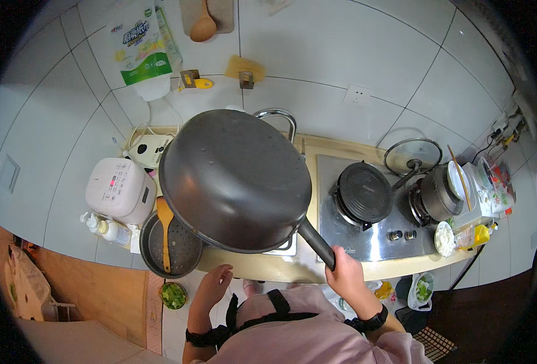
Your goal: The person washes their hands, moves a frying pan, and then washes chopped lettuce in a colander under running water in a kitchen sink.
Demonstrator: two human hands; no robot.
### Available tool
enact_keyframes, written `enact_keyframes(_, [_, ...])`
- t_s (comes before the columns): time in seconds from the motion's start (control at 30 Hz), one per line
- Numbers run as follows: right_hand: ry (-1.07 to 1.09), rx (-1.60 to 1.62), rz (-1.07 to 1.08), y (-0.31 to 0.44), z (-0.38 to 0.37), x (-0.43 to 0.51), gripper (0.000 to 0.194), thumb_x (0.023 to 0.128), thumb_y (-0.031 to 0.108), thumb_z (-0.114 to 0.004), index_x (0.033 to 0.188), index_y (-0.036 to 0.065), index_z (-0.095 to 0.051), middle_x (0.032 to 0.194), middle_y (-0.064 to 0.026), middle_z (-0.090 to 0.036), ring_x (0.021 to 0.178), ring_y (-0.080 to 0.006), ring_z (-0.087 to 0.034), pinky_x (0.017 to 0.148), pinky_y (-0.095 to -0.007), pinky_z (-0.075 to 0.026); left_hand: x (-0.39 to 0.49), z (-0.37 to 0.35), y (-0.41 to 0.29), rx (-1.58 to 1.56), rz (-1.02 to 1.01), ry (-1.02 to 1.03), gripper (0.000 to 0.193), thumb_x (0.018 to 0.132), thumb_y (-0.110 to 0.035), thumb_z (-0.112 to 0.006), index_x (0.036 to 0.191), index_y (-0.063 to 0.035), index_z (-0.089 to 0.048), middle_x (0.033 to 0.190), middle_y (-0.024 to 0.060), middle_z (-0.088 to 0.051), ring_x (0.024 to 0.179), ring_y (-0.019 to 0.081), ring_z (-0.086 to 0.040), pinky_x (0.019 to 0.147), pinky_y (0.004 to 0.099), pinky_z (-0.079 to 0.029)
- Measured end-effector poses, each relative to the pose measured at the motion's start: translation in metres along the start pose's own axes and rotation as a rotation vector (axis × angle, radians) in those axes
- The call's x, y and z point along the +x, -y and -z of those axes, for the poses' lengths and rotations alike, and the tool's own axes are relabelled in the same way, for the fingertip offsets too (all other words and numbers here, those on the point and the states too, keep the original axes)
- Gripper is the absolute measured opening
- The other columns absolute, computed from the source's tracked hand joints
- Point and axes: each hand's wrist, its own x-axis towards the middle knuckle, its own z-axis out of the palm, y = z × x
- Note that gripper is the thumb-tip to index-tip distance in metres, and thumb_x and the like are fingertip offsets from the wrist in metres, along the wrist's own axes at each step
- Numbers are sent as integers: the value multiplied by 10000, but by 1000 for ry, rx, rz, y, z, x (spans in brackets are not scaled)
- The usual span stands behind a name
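My right hand [346, 276] is closed around the long dark handle of a deep black wok [236, 182]. The wok is raised and tilted over the sink area, its underside facing me, and it hides most of the sink. Below the wok's rim, at the counter's front edge, my left hand [213, 284] hangs with loosely bent fingers and holds nothing. Nearest to it on the left is a dark perforated pan [191, 248] with a wooden spatula [164, 232] lying in it. Behind the wok the chrome faucet [291, 123] arches up.
Right of the sink, the steel gas stove [373, 248] carries a round black plate [365, 193] and a pot [437, 195]. A glass lid [412, 154] leans on the wall. A white bowl [444, 239] sits at the right. A rice cooker [118, 186] and pump bottles [113, 232] stand left.
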Motion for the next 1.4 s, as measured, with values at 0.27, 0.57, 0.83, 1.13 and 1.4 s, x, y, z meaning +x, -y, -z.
enact_keyframes(0.27, [-78,-5,22,-19,-6,-1,409,631,43,-609,1005,36,-441,718,-159,-549,632,-335,-562,551,-411,-452,-3,-3,-18,126,86,60,248,842,-143,-521,1045,-1,-532,855,172,-612,779,271,-593,685,331,-457])
enact_keyframes(0.57, [-140,97,-39,-33,-6,-6,310,657,83,-616,931,40,-477,743,-163,-548,682,-340,-564,600,-418,-454,0,-12,4,162,-6,99,226,849,-114,-512,1061,-36,-527,874,129,-600,791,208,-574,694,306,-453])
enact_keyframes(0.83, [50,645,-198,-39,-5,-24,294,730,92,-610,987,25,-485,685,-165,-542,631,-312,-557,589,-374,-443,10,-16,17,129,8,183,233,854,-134,-516,1062,-29,-530,845,139,-616,775,200,-598,676,299,-466])
enact_keyframes(1.13, [99,1708,-678,-98,20,-62,182,793,6,-514,952,36,-428,552,-16,-390,387,-83,-355,352,-236,-300,16,-31,3,174,2,210,227,848,-166,-527,1031,-32,-539,795,139,-605,725,199,-582,652,306,-456])
enact_keyframes(1.4, [49,1900,-730,-130,3,-61,138,795,44,-511,919,45,-450,563,2,-381,396,-66,-337,351,-219,-277,25,-41,-22,199,-10,216,243,842,-166,-537,1044,-30,-539,770,127,-597,700,184,-561,639,288,-443])
